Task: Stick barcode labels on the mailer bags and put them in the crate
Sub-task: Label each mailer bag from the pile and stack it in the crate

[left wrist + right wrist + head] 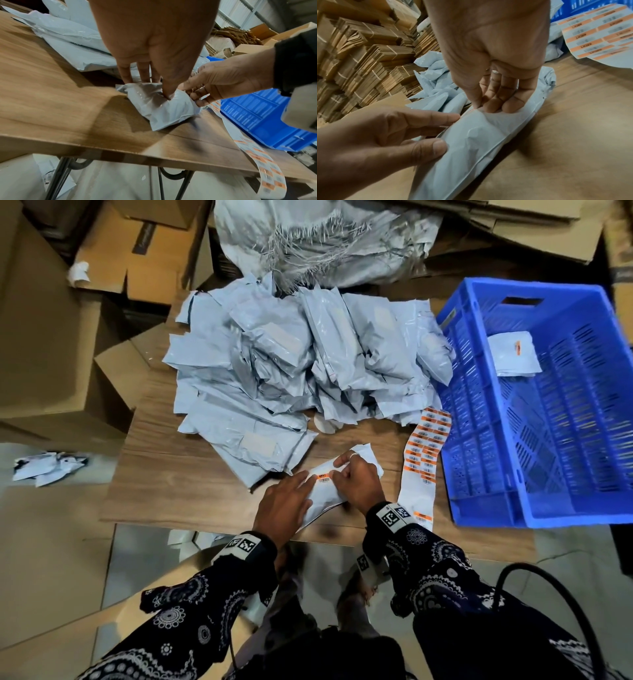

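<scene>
Your left hand [286,499] is pressing flat on the mailer bag [325,491] at the table's [191,491] near edge, while your right hand [356,479] is pinching the barcode label [323,478] onto it. Behind, a big pile of bags [294,364] is waiting; the crate [479,508] is holding only one bag [513,354].

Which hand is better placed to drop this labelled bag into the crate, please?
Probably the right hand: it rests on the bag on the side nearer the blue crate; the left hand is farther away.

left hand [154,44] pressing mailer bag [163,105], wooden table [51,94]
</scene>
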Demonstrator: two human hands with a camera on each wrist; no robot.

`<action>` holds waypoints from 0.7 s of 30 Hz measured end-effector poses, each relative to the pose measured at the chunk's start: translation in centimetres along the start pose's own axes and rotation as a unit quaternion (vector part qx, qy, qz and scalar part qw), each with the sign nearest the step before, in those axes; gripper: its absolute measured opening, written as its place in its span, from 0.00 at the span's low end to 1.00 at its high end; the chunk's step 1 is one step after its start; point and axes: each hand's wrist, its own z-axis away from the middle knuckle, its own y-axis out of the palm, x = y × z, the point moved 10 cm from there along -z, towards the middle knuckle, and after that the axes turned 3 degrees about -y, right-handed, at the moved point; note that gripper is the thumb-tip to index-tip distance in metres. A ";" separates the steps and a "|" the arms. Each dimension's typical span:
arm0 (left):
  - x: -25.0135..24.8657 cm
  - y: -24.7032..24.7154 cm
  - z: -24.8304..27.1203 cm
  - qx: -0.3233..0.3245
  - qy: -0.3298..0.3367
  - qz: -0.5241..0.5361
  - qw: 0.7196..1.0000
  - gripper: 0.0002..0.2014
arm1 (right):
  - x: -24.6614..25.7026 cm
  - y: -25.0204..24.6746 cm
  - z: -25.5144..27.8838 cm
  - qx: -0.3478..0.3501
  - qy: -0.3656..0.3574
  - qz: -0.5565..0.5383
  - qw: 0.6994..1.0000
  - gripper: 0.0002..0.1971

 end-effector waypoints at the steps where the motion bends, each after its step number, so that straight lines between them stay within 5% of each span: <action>1: -0.1 -0.1 0.1 -0.005 0.006 -0.003 1.000 0.26 | 0.0 -0.1 -0.1 -0.002 -0.004 -0.004 1.000 0.06; 7: -0.8 0.1 0.4 0.004 0.005 -0.049 0.999 0.26 | 0.0 0.2 -0.1 -0.002 -0.004 -0.006 1.000 0.09; 11: -0.7 -0.3 0.5 -0.004 0.010 -0.034 0.999 0.23 | 0.1 0.0 -0.3 -0.011 -0.019 -0.006 1.000 0.01; 14: -0.7 -0.2 0.5 0.004 0.014 -0.043 0.999 0.23 | 0.0 0.3 -0.2 0.009 -0.024 -0.003 1.000 0.07; 21: -0.6 0.9 0.1 0.058 -0.025 -0.113 0.992 0.35 | 0.1 0.3 -0.2 0.005 -0.032 0.005 0.999 0.02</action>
